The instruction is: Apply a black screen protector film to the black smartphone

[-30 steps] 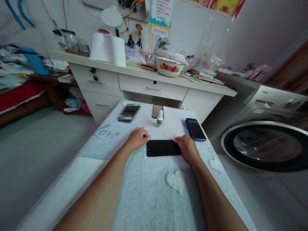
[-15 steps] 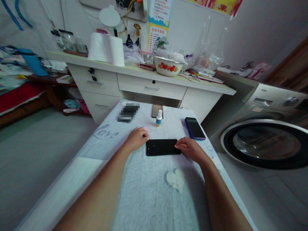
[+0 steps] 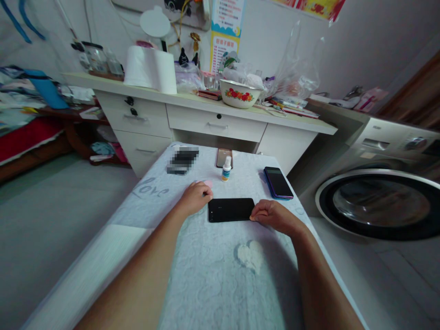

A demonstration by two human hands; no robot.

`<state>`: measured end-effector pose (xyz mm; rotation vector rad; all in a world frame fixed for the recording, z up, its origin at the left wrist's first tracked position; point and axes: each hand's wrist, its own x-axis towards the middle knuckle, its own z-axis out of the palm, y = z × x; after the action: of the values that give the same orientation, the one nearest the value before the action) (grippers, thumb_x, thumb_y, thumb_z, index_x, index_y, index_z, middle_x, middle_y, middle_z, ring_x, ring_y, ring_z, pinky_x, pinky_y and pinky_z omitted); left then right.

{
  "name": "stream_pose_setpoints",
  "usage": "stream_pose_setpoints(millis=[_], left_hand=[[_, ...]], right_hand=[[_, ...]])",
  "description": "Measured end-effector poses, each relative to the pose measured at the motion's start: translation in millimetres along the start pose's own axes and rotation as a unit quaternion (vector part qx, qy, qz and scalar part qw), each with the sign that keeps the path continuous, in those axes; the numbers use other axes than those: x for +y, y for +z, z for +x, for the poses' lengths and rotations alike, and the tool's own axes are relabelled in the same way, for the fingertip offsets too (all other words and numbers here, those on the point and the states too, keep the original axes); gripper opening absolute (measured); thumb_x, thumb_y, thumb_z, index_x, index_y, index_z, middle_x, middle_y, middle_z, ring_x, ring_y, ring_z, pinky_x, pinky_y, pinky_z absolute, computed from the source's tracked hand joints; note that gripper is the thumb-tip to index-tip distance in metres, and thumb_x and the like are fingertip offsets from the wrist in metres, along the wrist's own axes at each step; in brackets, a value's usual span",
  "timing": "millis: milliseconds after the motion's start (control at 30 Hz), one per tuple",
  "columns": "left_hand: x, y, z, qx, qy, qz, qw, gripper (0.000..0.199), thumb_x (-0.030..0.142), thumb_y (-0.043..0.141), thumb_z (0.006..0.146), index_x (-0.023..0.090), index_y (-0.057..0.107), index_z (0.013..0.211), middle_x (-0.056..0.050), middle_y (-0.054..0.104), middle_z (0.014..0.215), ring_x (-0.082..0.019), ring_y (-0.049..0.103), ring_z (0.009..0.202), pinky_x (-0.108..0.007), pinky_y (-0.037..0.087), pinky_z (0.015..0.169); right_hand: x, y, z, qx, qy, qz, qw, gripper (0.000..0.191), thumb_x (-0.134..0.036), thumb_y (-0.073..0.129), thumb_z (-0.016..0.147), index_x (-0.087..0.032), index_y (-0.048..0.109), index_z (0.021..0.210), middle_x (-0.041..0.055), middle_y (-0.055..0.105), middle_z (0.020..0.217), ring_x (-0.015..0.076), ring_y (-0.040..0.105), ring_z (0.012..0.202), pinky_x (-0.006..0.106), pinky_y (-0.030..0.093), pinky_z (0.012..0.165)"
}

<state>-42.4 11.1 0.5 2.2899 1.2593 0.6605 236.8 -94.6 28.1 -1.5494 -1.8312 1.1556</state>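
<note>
The black phone lies flat at the frame's centre. The left hand, fingers bunched narrow, meets its upper-left corner; the right hand, also narrow, meets its right end. Whether either grips it, I cannot tell. Uneven pressure could skew it; a careless upward reach could topple the upright bottle. The dark-screened phone lies near the tabletop right edge; most room stretches toward the lower frame.

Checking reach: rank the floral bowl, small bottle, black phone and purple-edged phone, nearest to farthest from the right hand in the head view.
1. Black phone, at the right hand
2. Purple-edged phone, beyond, right
3. Small bottle, ahead, left
4. Floral bowl, on desk
</note>
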Motion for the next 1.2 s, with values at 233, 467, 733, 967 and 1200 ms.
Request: stream_pose_setpoints(millis=[233, 467, 733, 967, 1200], left_hand=[[0, 0.4, 0, -0.005, -0.001, 0.005, 1.0, 0.014, 0.02, 0.055, 0.076, 0.019, 0.068, 0.071, -0.004, 0.067, 0.086, -0.021, 0.059, 0.092, -0.036, 0.042, 0.09], [-1, 1.5, 0, 0.0, 0.001, 0.005, 1.0, 0.013, 0.02, 0.055, 0.074, 0.02, 0.067, 0.069, -0.003, 0.067, 0.084, -0.02, 0.059, 0.091, -0.035, 0.043, 0.091], [1, -0.7, 0, -0.003, 0.0, -0.001, 1.0, 0.014, 0.019, 0.055, 0.074, 0.02, 0.067, 0.068, -0.003, 0.067, 0.084, -0.02, 0.059, 0.09, -0.036, 0.043, 0.09], [0, 0.0, 0, 0.001, 0.005, 0.001, 1.0, 0.013, 0.019, 0.055, 0.075, 0.02, 0.067, 0.069, -0.003, 0.067, 0.083, -0.02, 0.059, 0.09, -0.035, 0.042, 0.091], [1, -0.2, 0, -0.003, 0.001, 0.007, 1.0, 0.013, 0.02, 0.056, 0.075, 0.02, 0.067, 0.07, -0.002, 0.067, 0.084, -0.019, 0.059, 0.089, -0.034, 0.043, 0.088]], right_hand=[[-4, -2, -4, -0.039, 0.017, 0.006, 0.999, 0.01, -0.025, 0.061, 0.075, -0.021, 0.069, 0.078, 0.001, 0.072, 0.077, 0.0157, 0.067, 0.072, 0.023, 0.047, 0.062], [-1, -1, 0, 0.005, 0.027, 0.011, 1.0, 0.01, -0.028, 0.063, 0.074, -0.02, 0.067, 0.079, 0.0015, 0.071, 0.076, 0.0173, 0.067, 0.074, 0.026, 0.049, 0.067], [6, 8, 13, 0.139, -0.033, -0.082, 0.986, 0.011, -0.03, 0.063, 0.078, -0.021, 0.069, 0.08, 0.0023, 0.067, 0.08, 0.017, 0.062, 0.075, 0.027, 0.047, 0.068], [11, 18, 27, 0.238, -0.055, -0.166, 0.955, 0.014, -0.027, 0.059, 0.084, -0.021, 0.072, 0.085, 0.0049, 0.067, 0.086, 0.0193, 0.061, 0.085, 0.03, 0.044, 0.078], [11, 18, 35, 0.247, -0.042, -0.21, 0.945, 0.021, -0.025, 0.054, 0.087, -0.02, 0.074, 0.086, 0.0061, 0.069, 0.085, 0.0194, 0.061, 0.084, 0.029, 0.043, 0.078]])
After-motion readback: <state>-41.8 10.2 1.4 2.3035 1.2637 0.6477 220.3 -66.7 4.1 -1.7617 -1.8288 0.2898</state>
